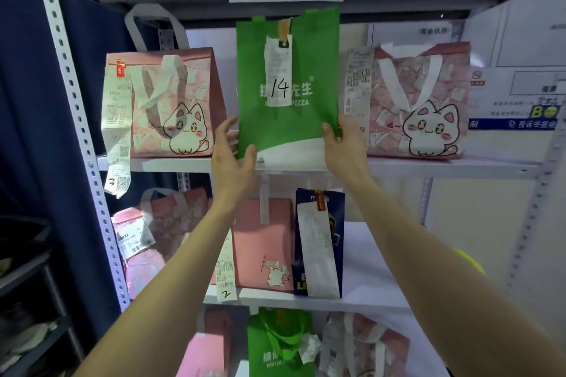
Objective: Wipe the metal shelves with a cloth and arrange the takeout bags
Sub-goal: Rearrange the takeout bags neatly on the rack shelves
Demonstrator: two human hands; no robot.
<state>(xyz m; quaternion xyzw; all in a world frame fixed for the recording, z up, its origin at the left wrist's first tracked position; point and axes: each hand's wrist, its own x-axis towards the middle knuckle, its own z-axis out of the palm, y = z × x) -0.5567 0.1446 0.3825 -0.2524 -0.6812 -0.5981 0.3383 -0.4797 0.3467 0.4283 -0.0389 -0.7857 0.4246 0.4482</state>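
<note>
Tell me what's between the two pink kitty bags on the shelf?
The green pizza bag stands there, left cat bag on one side, right cat bag on the other; the head view shows it.

A tall green non-woven fabric bag (288, 125) is standing on the grey metal shelf (444, 166) between a pink cat-print tote bag (171, 107) on its left and a second pink cat-print tote (422, 101) on its right, while a dark blue paper bag (318, 242) is sitting on the shelf below (376, 294).
</note>
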